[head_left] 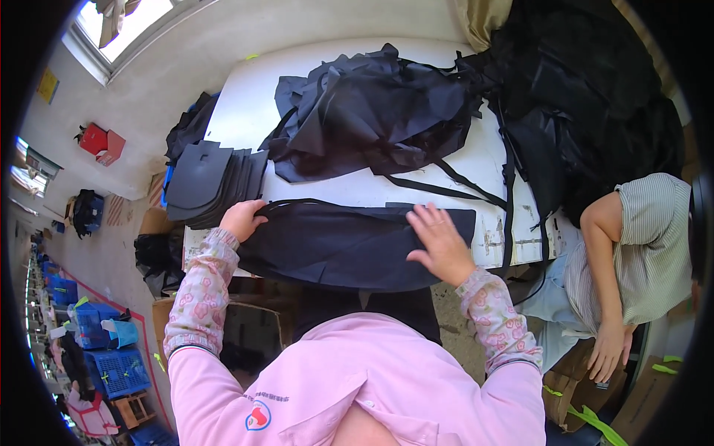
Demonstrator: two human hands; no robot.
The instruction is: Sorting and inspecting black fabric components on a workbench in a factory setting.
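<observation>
A long black fabric piece (335, 249) lies across the near edge of the white table, its lower side hanging slightly over my lap. At its left end, my left hand (242, 221) is closed on the upper corner, with the thumb along the fabric. My right hand (440, 241) rests flat near the right end, fingers spread. A thin black strip runs along the piece's top edge by my left hand. Just beyond my left hand sits a stack of dark grey rounded panels (199, 178).
A heap of black fabric with straps (379, 111) covers the far part of the white table (249, 89). More black material (587, 97) is piled at the right. A seated person in a striped top (647, 253) is close on my right. Blue crates (119, 372) stand at the far left.
</observation>
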